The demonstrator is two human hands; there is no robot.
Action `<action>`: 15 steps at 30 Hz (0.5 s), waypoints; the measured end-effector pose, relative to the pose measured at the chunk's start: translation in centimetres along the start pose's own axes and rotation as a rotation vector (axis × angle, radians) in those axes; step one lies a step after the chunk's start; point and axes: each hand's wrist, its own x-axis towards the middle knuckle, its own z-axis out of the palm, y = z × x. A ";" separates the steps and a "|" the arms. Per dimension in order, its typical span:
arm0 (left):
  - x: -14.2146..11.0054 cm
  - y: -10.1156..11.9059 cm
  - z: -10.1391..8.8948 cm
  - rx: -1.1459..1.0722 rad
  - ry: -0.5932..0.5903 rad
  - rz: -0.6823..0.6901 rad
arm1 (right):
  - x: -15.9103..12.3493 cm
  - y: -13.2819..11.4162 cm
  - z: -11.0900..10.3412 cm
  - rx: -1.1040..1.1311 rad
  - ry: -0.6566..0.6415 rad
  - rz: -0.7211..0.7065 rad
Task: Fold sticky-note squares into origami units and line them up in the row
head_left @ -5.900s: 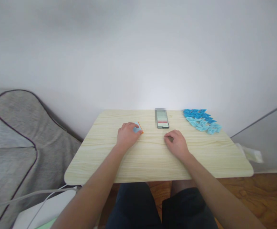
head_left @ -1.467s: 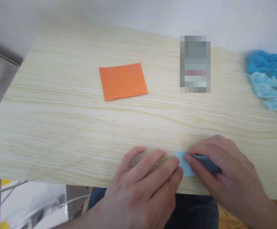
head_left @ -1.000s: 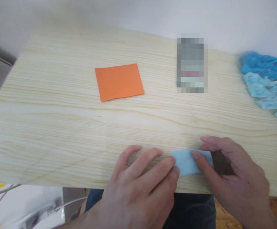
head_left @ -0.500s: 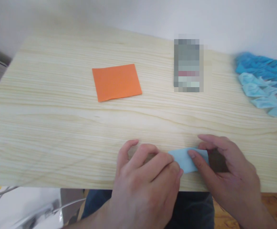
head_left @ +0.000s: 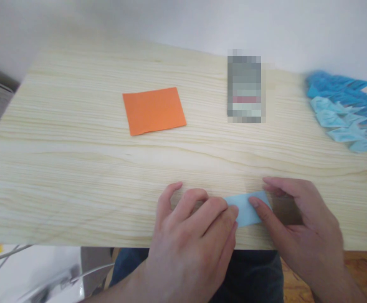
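Observation:
A light blue piece of folded paper point(head_left: 246, 208) lies near the table's front edge, between my two hands. My left hand point(head_left: 196, 235) grips its left end, fingers curled and the thumb and index finger pressed together at the paper. That end is hidden under the fingers. My right hand point(head_left: 303, 223) has its thumb laid flat on the paper's right part, with the other fingers stretched out behind and apart from the thumb. Farther back on the table is an orange sheet of paper point(head_left: 154, 111), lying flat.
The wooden table point(head_left: 76, 168) meets a white wall at the back. A pixelated, phone-shaped object point(head_left: 245, 88) lies at the back. Several folded blue paper pieces point(head_left: 341, 109) are grouped at the right. Below the front edge, cables point(head_left: 95, 269) hang at the left.
The right end of the blue paper now lies flatter and has slipped a little under my right thumb. Both hands stay almost in place; the view has shifted slightly.

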 end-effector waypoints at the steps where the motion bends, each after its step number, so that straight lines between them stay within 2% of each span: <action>1: 0.0 0.1 0.0 0.000 0.000 -0.001 | 0.0 -0.1 0.0 -0.007 0.019 -0.011; 7: 0.0 0.4 0.1 0.013 -0.001 -0.014 | -1.1 -2.6 0.0 -0.069 0.156 -0.063; 11: -0.1 0.4 0.0 0.012 -0.008 -0.015 | -2.4 -3.7 0.6 -0.059 0.123 -0.063; 15: -0.3 0.4 0.0 0.011 -0.007 -0.009 | -3.0 -2.9 1.1 -0.068 0.074 -0.028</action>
